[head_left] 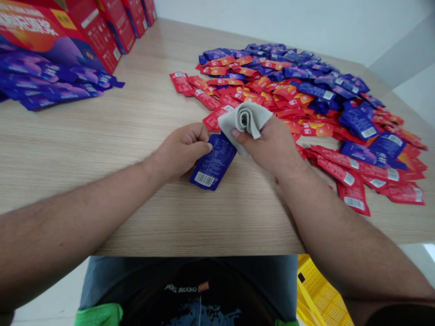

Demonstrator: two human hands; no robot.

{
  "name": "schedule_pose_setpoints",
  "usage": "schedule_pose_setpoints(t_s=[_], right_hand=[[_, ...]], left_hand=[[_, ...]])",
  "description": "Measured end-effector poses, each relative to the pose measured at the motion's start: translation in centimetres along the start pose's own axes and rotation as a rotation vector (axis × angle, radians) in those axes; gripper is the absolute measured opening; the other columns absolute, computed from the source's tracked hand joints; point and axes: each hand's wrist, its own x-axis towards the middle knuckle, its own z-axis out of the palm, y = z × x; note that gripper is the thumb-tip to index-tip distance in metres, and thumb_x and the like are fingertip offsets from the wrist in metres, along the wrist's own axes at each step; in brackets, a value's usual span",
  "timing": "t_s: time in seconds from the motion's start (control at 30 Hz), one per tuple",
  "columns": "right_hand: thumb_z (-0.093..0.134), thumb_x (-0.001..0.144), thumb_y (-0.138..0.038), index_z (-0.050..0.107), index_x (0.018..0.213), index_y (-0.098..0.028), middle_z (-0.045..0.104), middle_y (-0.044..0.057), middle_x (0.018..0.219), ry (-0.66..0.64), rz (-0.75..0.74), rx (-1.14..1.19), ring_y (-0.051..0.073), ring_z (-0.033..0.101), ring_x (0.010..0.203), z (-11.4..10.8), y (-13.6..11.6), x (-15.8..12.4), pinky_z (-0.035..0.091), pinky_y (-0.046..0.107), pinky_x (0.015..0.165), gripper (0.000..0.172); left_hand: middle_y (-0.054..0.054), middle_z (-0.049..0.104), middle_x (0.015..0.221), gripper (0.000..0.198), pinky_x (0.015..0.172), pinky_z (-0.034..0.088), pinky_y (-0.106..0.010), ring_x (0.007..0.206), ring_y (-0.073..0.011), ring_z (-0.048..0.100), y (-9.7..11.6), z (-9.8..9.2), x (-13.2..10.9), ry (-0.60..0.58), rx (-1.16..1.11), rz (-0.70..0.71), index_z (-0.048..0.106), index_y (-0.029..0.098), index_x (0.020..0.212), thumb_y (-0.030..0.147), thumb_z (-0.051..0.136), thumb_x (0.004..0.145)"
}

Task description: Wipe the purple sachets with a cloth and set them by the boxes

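Observation:
Just above the wooden table (163, 226), my left hand (185, 151) pinches the side of a blue pouch (217, 163) between thumb and curled fingers. White print and a barcode show on the pouch's upward face. My right hand (272, 145) is closed around a rolled pale grey cloth (244, 120). The cloth meets the pouch's upper right corner and hides it. Behind my right hand spreads a heap of red pouches (316, 128) and blue pouches (360, 122).
At the back left stand several red printed boxes (102, 40). Stacked blue pouches (50, 86) lie in front of them. The table meets a white wall (272, 20) behind. Below the front edge, at right, is a yellow plastic basket (319, 290).

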Motion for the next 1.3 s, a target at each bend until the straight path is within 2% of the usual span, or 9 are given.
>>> schedule_pose_setpoints(t_s=[0.13,0.23,0.37,0.5,0.67,0.8,1.0,1.17,1.3], right_hand=[[0.065,0.090,-0.048,0.067,0.102,-0.023,0.072,0.009,0.099,-0.090,-0.057,-0.036,0.028,0.064,0.094,0.1,-1.3,-0.4,0.051,0.043,0.083,0.028],[0.064,0.091,-0.046,0.067,0.103,-0.023,0.071,0.009,0.099,-0.106,-0.032,-0.021,0.028,0.063,0.094,0.5,-1.8,-0.7,0.050,0.042,0.082,0.027],[0.064,0.090,-0.043,0.066,0.101,-0.021,0.070,0.009,0.099,-0.106,-0.061,-0.023,0.028,0.063,0.096,1.2,-1.8,-0.9,0.049,0.043,0.085,0.024],[0.064,0.091,-0.045,0.066,0.105,-0.023,0.070,0.009,0.101,-0.041,-0.024,-0.060,0.030,0.062,0.100,1.4,-1.5,-1.0,0.049,0.044,0.086,0.026],[0.063,0.092,-0.043,0.065,0.105,-0.023,0.070,0.009,0.101,-0.103,-0.037,-0.033,0.029,0.063,0.099,1.2,-1.8,-0.9,0.049,0.044,0.086,0.024],[0.063,0.090,-0.040,0.064,0.105,-0.023,0.069,0.009,0.101,-0.065,-0.001,-0.046,0.030,0.062,0.100,1.3,-2.0,-1.0,0.048,0.044,0.087,0.023],[0.064,0.086,-0.031,0.063,0.099,-0.021,0.066,0.007,0.096,-0.306,-0.195,0.022,0.024,0.060,0.092,1.8,-3.4,-1.8,0.046,0.035,0.077,0.016],[0.065,0.086,-0.030,0.063,0.104,-0.020,0.065,0.008,0.097,-0.140,-0.103,-0.017,0.025,0.058,0.097,2.0,-3.1,-1.8,0.046,0.036,0.082,0.020],[0.062,0.087,-0.030,0.064,0.107,-0.020,0.064,0.008,0.100,-0.285,-0.196,0.003,0.024,0.059,0.094,2.0,-3.1,-1.8,0.046,0.034,0.078,0.022]], left_hand=[[0.003,0.049,0.055,0.019,0.045,0.024,-0.022,0.047,-0.0071,0.037,0.0,0.2,0.3,0.101,0.043,0.025,0.053,0.018,0.064,0.007,0.067,0.070],[0.003,0.049,0.056,0.018,0.046,0.025,-0.022,0.048,-0.0075,0.038,-0.3,0.1,0.6,0.138,0.016,0.042,0.054,0.019,0.066,0.008,0.068,0.071],[0.003,0.048,0.056,0.019,0.048,0.029,-0.023,0.049,-0.0085,0.040,-0.4,0.2,0.8,0.134,-0.065,0.027,0.052,0.019,0.065,0.010,0.067,0.072],[0.003,0.048,0.056,0.018,0.049,0.031,-0.022,0.049,-0.0089,0.041,-0.3,0.3,0.6,0.101,-0.098,-0.010,0.053,0.019,0.066,0.009,0.066,0.072],[0.003,0.049,0.056,0.018,0.048,0.032,-0.023,0.048,-0.0084,0.042,-0.2,0.5,0.5,0.120,-0.119,-0.029,0.053,0.019,0.066,0.008,0.066,0.072],[0.004,0.046,0.054,0.019,0.048,0.032,-0.023,0.046,-0.0080,0.042,0.0,0.5,0.5,0.130,-0.154,-0.028,0.051,0.019,0.066,0.007,0.064,0.074],[0.005,0.043,0.049,0.021,0.045,0.026,-0.023,0.043,-0.0075,0.037,0.4,0.4,0.8,0.201,-0.181,0.018,0.049,0.019,0.064,0.004,0.058,0.076],[0.005,0.047,0.051,0.021,0.048,0.032,-0.023,0.046,-0.0079,0.041,0.6,0.7,0.7,0.212,-0.221,0.002,0.049,0.019,0.066,0.004,0.058,0.079],[0.006,0.045,0.050,0.022,0.046,0.030,-0.023,0.046,-0.0074,0.039,0.7,0.7,0.6,0.244,-0.184,-0.012,0.049,0.019,0.065,0.003,0.057,0.079]])
